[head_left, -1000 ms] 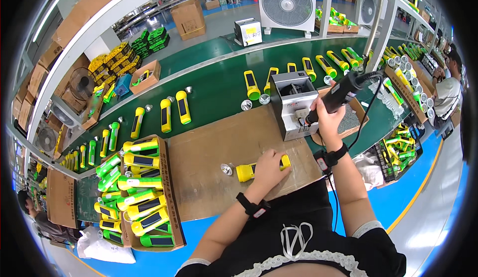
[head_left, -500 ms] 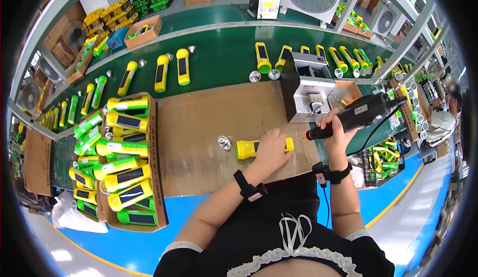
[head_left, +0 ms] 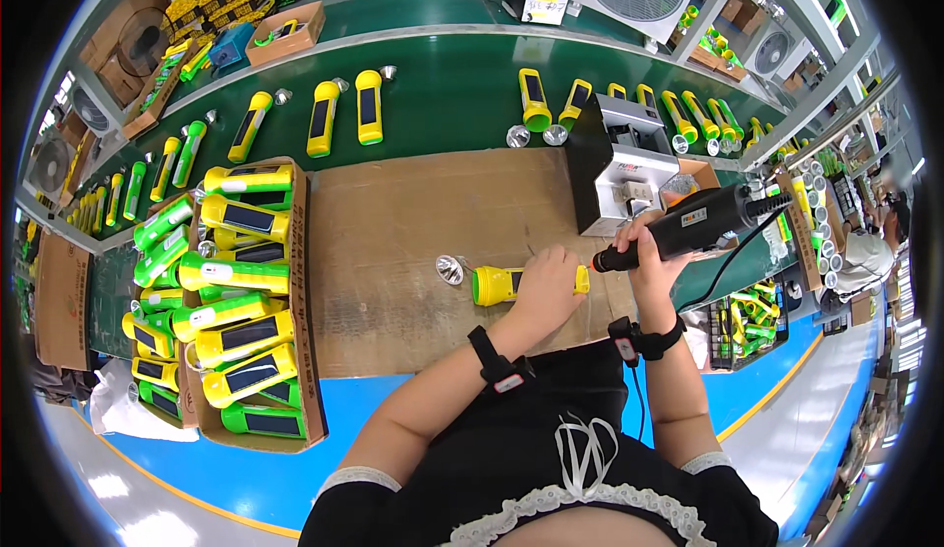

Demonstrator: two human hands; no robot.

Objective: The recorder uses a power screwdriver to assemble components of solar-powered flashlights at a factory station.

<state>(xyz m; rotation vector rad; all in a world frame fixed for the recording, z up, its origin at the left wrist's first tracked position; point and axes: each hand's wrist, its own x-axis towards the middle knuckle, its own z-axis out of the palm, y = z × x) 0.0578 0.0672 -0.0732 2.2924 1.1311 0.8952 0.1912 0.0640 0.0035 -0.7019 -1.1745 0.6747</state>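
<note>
On the cardboard sheet [head_left: 413, 242] in front of me lies a yellow solar flashlight [head_left: 495, 285], its wide head toward the left. My left hand [head_left: 548, 291] is closed over its body and holds it down. In my right hand [head_left: 654, 260] is a black electric screwdriver [head_left: 700, 225], held nearly level with its tip pointing left. That tip is at the flashlight's right end; whether it touches cannot be made out. A silver reflector [head_left: 449, 270] rests just left of the flashlight's head, apparently joined by a thin wire.
To the left, a carton [head_left: 313, 370] is heaped with yellow and green flashlights. A black-and-white machine [head_left: 615, 178] stands behind my right hand. Flashlights with loose reflectors line the green bench [head_left: 442, 105]. A black crate [head_left: 757, 321] of parts sits at right; a person [head_left: 865, 257] is beyond.
The screwdriver in my right hand has come left, its tip closer to the flashlight's right end. My left hand keeps its hold. The whole view has shifted slightly.
</note>
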